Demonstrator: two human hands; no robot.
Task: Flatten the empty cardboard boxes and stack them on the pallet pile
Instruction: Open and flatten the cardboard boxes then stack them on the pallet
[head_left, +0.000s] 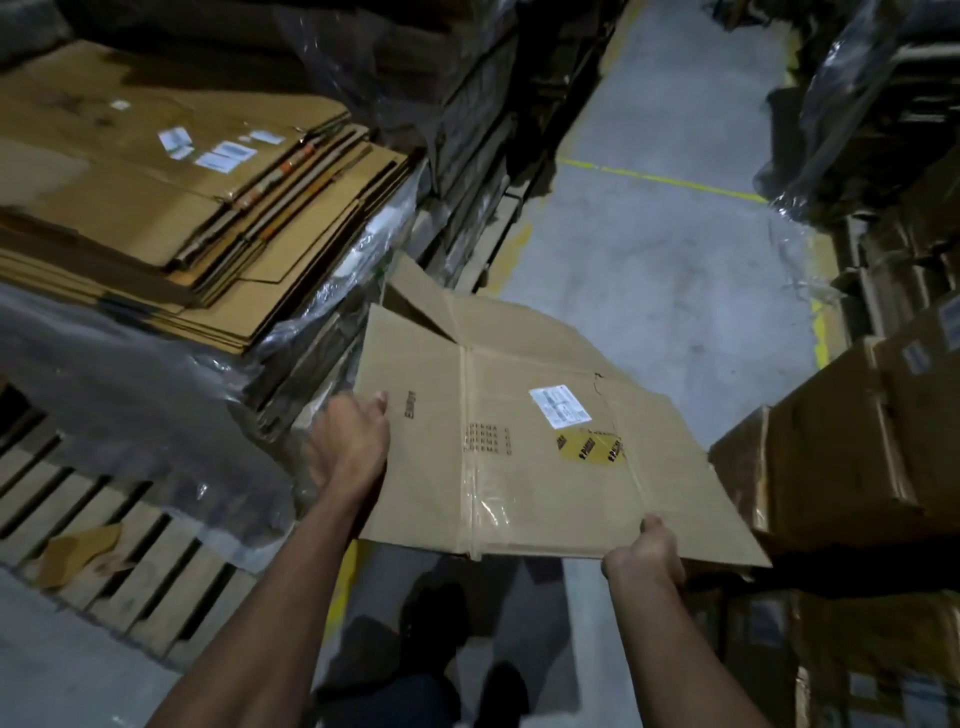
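A flattened brown cardboard box with a white label and yellow tape is held level in front of me, above the floor. My left hand grips its left edge, thumb on top. My right hand holds the near right edge, thumb on top and fingers hidden underneath. One far flap of the box stands up, partly folded. To the upper left lies the pile of flattened cardboard, stacked on plastic-wrapped goods, well above and left of the box I hold.
A wooden pallet lies on the floor at lower left with a cardboard scrap on it. Brown boxes stand at the right. A grey aisle floor with yellow lines runs ahead between wrapped stacks.
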